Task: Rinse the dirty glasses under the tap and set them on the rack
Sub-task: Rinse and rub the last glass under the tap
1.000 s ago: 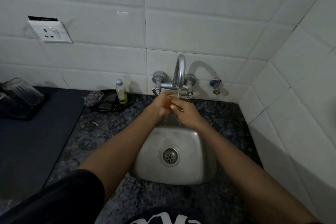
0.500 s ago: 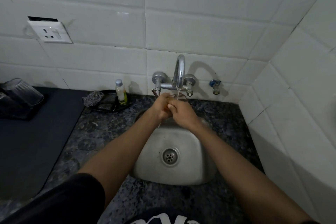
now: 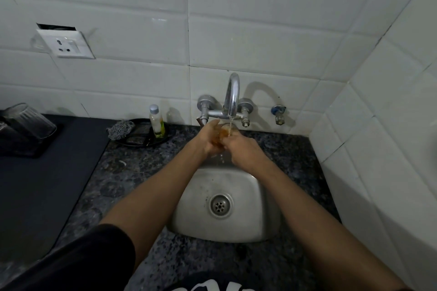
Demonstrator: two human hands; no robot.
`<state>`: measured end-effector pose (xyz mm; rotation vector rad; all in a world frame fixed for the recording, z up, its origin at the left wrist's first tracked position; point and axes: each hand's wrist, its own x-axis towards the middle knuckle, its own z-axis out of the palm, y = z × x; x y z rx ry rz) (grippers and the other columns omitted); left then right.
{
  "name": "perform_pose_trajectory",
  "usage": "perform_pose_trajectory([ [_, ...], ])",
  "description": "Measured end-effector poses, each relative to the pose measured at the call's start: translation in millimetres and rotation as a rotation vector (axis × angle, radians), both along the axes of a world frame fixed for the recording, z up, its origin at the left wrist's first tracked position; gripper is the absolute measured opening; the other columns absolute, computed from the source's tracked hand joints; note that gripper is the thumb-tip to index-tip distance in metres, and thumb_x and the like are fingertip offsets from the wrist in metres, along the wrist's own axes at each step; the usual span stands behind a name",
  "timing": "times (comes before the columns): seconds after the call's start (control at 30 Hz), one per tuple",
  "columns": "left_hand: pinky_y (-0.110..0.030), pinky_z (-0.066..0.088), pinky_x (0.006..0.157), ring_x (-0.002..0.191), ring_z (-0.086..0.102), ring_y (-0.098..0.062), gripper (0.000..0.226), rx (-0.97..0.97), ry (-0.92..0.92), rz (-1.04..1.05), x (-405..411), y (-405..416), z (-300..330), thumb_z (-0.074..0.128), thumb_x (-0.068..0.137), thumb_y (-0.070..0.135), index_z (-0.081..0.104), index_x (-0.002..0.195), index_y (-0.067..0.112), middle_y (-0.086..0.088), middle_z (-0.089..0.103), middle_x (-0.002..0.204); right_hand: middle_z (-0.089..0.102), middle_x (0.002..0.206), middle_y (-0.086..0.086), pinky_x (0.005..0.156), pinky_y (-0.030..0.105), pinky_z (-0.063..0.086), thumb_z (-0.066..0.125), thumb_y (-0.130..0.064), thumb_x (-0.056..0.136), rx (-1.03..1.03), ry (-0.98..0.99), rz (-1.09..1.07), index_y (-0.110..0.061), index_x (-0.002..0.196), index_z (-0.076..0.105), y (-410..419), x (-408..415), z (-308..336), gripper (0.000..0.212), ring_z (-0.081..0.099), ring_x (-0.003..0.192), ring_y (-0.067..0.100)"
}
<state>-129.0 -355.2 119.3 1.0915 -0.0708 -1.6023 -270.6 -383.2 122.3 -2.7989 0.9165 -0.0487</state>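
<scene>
Head view: the fingers (image 3: 214,133) of the left hand (image 3: 208,140) curl round a glass (image 3: 224,132) with brownish liquid, and the right hand (image 3: 243,150) grips its near right side. Water from the tap (image 3: 231,94) falls into the glass, held over the far edge of the sink (image 3: 248,196). Far left on the tabletop (image 3: 132,172), another glass (image 3: 30,119) leans on a dark rack (image 3: 23,146).

Bits along the far wall

A small bottle (image 3: 157,121) stands on a dark tray (image 3: 144,139) beside a steel scrubber (image 3: 121,128); a wall socket (image 3: 67,44) sits far left; a spare valve (image 3: 279,114) sits right.
</scene>
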Motion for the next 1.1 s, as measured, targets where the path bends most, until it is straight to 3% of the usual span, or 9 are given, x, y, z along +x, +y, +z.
perform_pose_trajectory([
  [0.2,-0.038,0.053,0.077,0.079,0.067,-0.024,0.042,0.008,-0.053,0.051,-7,2,2,0.042,0.107,0.033,0.065,0.088,0.003,-0.011,0.071,0.072,0.071,0.123,0.005,0.084,0.035,0.059,0.054,-0.021,0.107,0.499,-0.503,-0.225,-0.018,0.136,0.066,12,15,2,0.031,0.07,0.104,0.02],
  [0.33,-0.035,0.05,0.084,0.076,0.067,-0.022,0.045,0.051,-0.042,0.009,-1,2,1,0.044,0.106,0.039,0.069,0.089,0.006,-0.01,0.071,0.079,0.066,0.121,0.006,0.087,0.043,0.059,0.059,-0.013,0.098,0.066,-0.075,-0.034,-0.027,0.128,0.06,8,3,-3,0.034,0.069,0.102,0.027],
  [0.4,-0.038,0.05,0.092,0.079,0.064,-0.023,0.042,0.071,-0.069,-0.012,2,2,1,0.046,0.106,0.036,0.068,0.088,0.005,-0.011,0.07,0.078,0.064,0.129,0.004,0.093,0.045,0.058,0.06,-0.007,0.095,0.07,-0.082,-0.023,-0.026,0.133,0.061,6,-4,-12,0.042,0.067,0.108,0.026],
  [0.57,-0.036,0.052,0.075,0.07,0.067,-0.021,0.04,0.034,-0.071,-0.039,-9,6,-3,0.044,0.107,0.028,0.064,0.081,0.005,-0.008,0.068,0.063,0.07,0.113,0.008,0.08,0.047,0.065,0.052,-0.027,0.109,0.748,-0.573,-0.375,-0.012,0.125,0.068,16,15,-3,0.027,0.072,0.096,0.023],
  [0.67,-0.036,0.052,0.085,0.08,0.064,-0.022,0.053,0.007,-0.05,-0.046,-7,7,-3,0.043,0.105,0.033,0.072,0.073,0.003,-0.009,0.071,0.069,0.069,0.114,0.012,0.081,0.046,0.063,0.049,-0.022,0.109,0.416,-0.404,-0.192,-0.013,0.125,0.066,13,14,0,0.025,0.071,0.093,0.025],
  [0.77,-0.036,0.045,0.103,0.088,0.062,-0.023,0.044,0.055,-0.076,-0.072,-1,6,1,0.047,0.102,0.041,0.071,0.09,0.006,-0.011,0.07,0.084,0.067,0.121,0.006,0.085,0.044,0.059,0.052,-0.019,0.103,0.053,-0.086,-0.009,-0.027,0.126,0.058,6,-2,-11,0.025,0.069,0.099,0.025],
  [0.9,-0.033,0.051,0.073,0.061,0.065,-0.018,0.042,0.025,-0.111,-0.025,-3,2,-1,0.048,0.105,0.033,0.066,0.076,0.009,-0.005,0.067,0.063,0.072,0.117,0.003,0.087,0.038,0.06,0.053,-0.022,0.107,0.464,-0.458,-0.166,-0.021,0.128,0.067,14,3,-14,0.026,0.071,0.104,0.019],
  [0.97,-0.035,0.052,0.075,0.064,0.068,-0.019,0.045,-0.003,-0.072,0.008,-8,2,-9,0.048,0.104,0.032,0.067,0.072,0.007,-0.007,0.067,0.065,0.072,0.112,0.007,0.081,0.047,0.065,0.05,-0.028,0.11,0.714,-0.616,-0.371,-0.013,0.123,0.069,14,17,-7,0.028,0.073,0.101,0.025],
  [1.1,-0.036,0.053,0.083,0.072,0.069,-0.021,0.048,-0.06,-0.053,0.013,-4,4,-8,0.045,0.104,0.032,0.072,0.074,0.006,-0.009,0.068,0.076,0.071,0.106,0.008,0.086,0.038,0.057,0.052,-0.015,0.106,0.339,-0.462,-0.15,-0.011,0.116,0.07,13,12,-6,0.021,0.066,0.092,0.019],
])
